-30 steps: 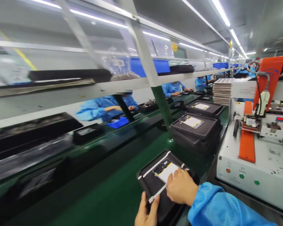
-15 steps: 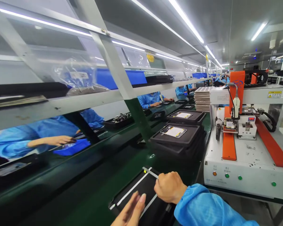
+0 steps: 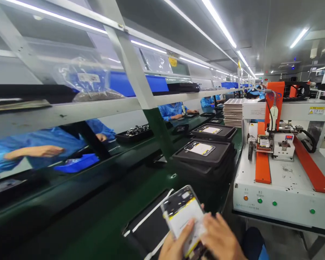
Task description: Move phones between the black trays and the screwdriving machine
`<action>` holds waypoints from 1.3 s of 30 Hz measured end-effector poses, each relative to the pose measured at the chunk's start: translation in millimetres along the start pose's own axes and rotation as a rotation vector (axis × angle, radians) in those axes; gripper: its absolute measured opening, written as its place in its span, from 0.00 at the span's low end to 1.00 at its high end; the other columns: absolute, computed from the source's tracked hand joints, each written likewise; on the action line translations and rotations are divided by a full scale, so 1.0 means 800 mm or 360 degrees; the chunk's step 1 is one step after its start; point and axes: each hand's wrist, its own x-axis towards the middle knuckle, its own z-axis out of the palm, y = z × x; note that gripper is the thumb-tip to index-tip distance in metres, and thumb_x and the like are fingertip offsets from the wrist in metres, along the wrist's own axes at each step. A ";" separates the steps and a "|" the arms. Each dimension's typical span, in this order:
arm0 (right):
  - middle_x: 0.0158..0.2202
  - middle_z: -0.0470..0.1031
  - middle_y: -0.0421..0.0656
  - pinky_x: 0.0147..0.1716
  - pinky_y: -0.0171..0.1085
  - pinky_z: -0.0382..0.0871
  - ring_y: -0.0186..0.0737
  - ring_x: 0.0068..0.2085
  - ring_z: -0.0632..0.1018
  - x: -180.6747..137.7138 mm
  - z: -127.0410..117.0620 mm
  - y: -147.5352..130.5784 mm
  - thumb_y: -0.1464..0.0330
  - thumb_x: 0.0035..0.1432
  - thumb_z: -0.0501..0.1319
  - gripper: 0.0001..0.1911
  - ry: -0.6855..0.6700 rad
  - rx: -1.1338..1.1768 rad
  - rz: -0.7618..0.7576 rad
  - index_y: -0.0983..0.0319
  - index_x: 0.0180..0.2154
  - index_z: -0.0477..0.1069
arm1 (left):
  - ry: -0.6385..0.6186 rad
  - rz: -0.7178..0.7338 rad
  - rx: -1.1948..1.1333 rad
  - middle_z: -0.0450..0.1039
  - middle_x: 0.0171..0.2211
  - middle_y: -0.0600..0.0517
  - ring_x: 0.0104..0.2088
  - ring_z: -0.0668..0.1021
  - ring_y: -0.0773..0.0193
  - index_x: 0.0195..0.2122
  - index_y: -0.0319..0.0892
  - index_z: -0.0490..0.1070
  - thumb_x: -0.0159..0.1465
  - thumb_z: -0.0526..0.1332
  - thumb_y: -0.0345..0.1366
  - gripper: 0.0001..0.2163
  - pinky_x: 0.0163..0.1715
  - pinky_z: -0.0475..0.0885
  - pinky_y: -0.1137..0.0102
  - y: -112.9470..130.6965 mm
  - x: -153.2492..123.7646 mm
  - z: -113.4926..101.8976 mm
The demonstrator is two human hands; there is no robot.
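Observation:
An opened smartphone (image 3: 186,206) is in my left hand (image 3: 176,242), tilted up, its inner side toward me. It has a white middle panel with yellow edges and dark parts with bits of metal at the top end. My left thumb lies across the white panel, and the grip is closed. Smeared by motion, my right hand (image 3: 219,234) is at the phone's right edge; whether its fingers grip it I cannot tell. Below and left of the phone lies a black tray (image 3: 148,220) with white strips along it, partly hidden by the phone and my hands.
Stacked black trays (image 3: 203,162) stand ahead, a similar opened phone (image 3: 199,148) on the nearer stack. To the right is a white machine (image 3: 273,173) with orange rails. A slanted post (image 3: 157,126) carries the shelf. Across the bench a co-worker's hand (image 3: 47,151) is near a blue bin (image 3: 77,163).
The phone's inner face now shows in my left hand; before, my left hand was bare and my right fist held a thin grey edge over the tray. My right hand has moved down and right.

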 end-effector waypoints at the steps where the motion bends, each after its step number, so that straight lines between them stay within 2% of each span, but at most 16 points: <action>1: 0.56 0.69 0.51 0.59 0.48 0.62 0.46 0.58 0.69 -0.004 -0.023 0.002 0.64 0.60 0.56 0.19 -0.0007 0.0168 0.0376 0.62 0.52 0.68 | -0.0078 -0.0064 0.0045 0.79 0.41 0.43 0.42 0.80 0.47 0.47 0.37 0.73 0.41 0.76 0.40 0.31 0.41 0.77 0.63 -0.011 -0.001 0.000; 2: 0.57 0.68 0.51 0.58 0.48 0.63 0.47 0.58 0.69 -0.007 -0.044 0.004 0.62 0.58 0.59 0.22 0.0017 0.0354 0.0798 0.61 0.54 0.67 | -0.0171 -0.0135 0.0094 0.79 0.40 0.42 0.41 0.80 0.48 0.46 0.37 0.73 0.42 0.76 0.41 0.30 0.39 0.77 0.63 -0.025 -0.003 0.001; 4: 0.54 0.71 0.52 0.52 0.46 0.69 0.49 0.53 0.74 -0.011 -0.075 0.010 0.57 0.55 0.63 0.28 0.0110 0.0759 0.1539 0.60 0.55 0.67 | -0.0401 -0.0297 0.0167 0.79 0.39 0.41 0.38 0.81 0.49 0.44 0.37 0.74 0.43 0.76 0.43 0.28 0.37 0.76 0.64 -0.058 -0.007 0.004; 5: 0.50 0.74 0.51 0.47 0.45 0.72 0.48 0.48 0.77 -0.012 -0.085 0.014 0.55 0.53 0.65 0.29 0.0147 0.0945 0.1791 0.61 0.54 0.68 | -0.0522 -0.0376 0.0190 0.79 0.38 0.41 0.36 0.81 0.50 0.43 0.36 0.74 0.43 0.76 0.44 0.28 0.35 0.76 0.64 -0.075 -0.010 0.006; 7: 0.40 0.79 0.49 0.38 0.41 0.74 0.46 0.39 0.79 -0.012 -0.096 0.021 0.53 0.48 0.68 0.28 0.0268 0.1149 0.2046 0.63 0.47 0.73 | -0.0739 -0.0485 0.0229 0.79 0.34 0.43 0.32 0.81 0.54 0.41 0.35 0.75 0.42 0.76 0.47 0.29 0.32 0.75 0.66 -0.107 -0.015 0.012; 10: 0.30 0.79 0.44 0.32 0.36 0.73 0.42 0.33 0.78 -0.008 -0.105 0.032 0.55 0.41 0.72 0.22 0.0544 0.1140 0.2120 0.64 0.34 0.76 | -0.0925 -0.0474 0.0292 0.78 0.31 0.44 0.29 0.79 0.62 0.39 0.32 0.77 0.44 0.74 0.49 0.28 0.30 0.73 0.72 -0.138 -0.020 0.016; 14: 0.25 0.77 0.40 0.29 0.36 0.72 0.39 0.28 0.77 -0.004 -0.119 0.048 0.57 0.34 0.75 0.21 0.0836 0.1101 0.2191 0.62 0.29 0.75 | -0.1088 -0.0517 0.0365 0.78 0.37 0.43 0.34 0.79 0.61 0.45 0.36 0.75 0.47 0.73 0.48 0.28 0.32 0.74 0.72 -0.146 -0.021 0.005; 18: 0.22 0.74 0.38 0.28 0.36 0.72 0.36 0.24 0.75 -0.004 -0.128 0.057 0.58 0.30 0.76 0.22 0.0930 0.1028 0.2222 0.62 0.27 0.74 | -0.1287 -0.0625 0.0375 0.77 0.42 0.41 0.43 0.79 0.56 0.48 0.39 0.74 0.44 0.76 0.39 0.30 0.41 0.73 0.70 -0.144 -0.019 -0.013; 22: 0.20 0.73 0.37 0.28 0.35 0.72 0.35 0.24 0.74 -0.005 -0.129 0.061 0.57 0.27 0.77 0.24 0.0948 0.1031 0.2257 0.63 0.25 0.74 | -0.1349 -0.0711 0.0373 0.75 0.47 0.40 0.50 0.76 0.53 0.51 0.40 0.72 0.43 0.76 0.35 0.32 0.46 0.71 0.69 -0.146 -0.014 -0.022; 27: 0.21 0.74 0.39 0.27 0.35 0.71 0.37 0.25 0.74 -0.006 -0.125 0.059 0.57 0.28 0.76 0.23 0.0925 0.1065 0.2297 0.63 0.26 0.74 | -0.1297 -0.0674 0.0377 0.77 0.43 0.39 0.44 0.79 0.53 0.48 0.37 0.74 0.44 0.76 0.37 0.28 0.44 0.72 0.67 -0.146 -0.012 -0.018; 30: 0.22 0.75 0.39 0.26 0.34 0.69 0.37 0.25 0.74 -0.010 -0.108 0.048 0.56 0.32 0.75 0.22 0.0833 0.1097 0.2296 0.63 0.27 0.75 | -0.1096 -0.0662 0.0294 0.78 0.37 0.42 0.35 0.80 0.58 0.43 0.35 0.76 0.45 0.75 0.41 0.25 0.36 0.74 0.68 -0.147 -0.013 -0.015; 33: 0.24 0.75 0.40 0.25 0.33 0.68 0.37 0.26 0.75 -0.015 -0.083 0.033 0.55 0.38 0.73 0.20 0.0639 0.1141 0.2276 0.63 0.29 0.75 | -0.0894 -0.0597 0.0297 0.77 0.31 0.44 0.28 0.77 0.63 0.38 0.33 0.77 0.43 0.75 0.46 0.26 0.31 0.73 0.71 -0.149 -0.014 -0.015; 36: 0.26 0.77 0.42 0.26 0.33 0.69 0.38 0.28 0.75 -0.019 -0.063 0.023 0.54 0.44 0.71 0.19 0.0437 0.1135 0.2221 0.64 0.30 0.75 | -0.0781 -0.0459 0.0329 0.76 0.30 0.44 0.28 0.77 0.61 0.38 0.32 0.77 0.41 0.75 0.51 0.30 0.31 0.72 0.69 -0.152 -0.014 -0.017; 39: 0.30 0.78 0.44 0.28 0.35 0.70 0.41 0.31 0.77 -0.019 -0.059 0.024 0.54 0.46 0.70 0.20 0.0300 0.1122 0.2179 0.64 0.33 0.76 | -0.0817 -0.0300 0.0323 0.75 0.29 0.44 0.30 0.77 0.61 0.36 0.32 0.77 0.39 0.74 0.55 0.31 0.34 0.72 0.69 -0.156 -0.007 -0.023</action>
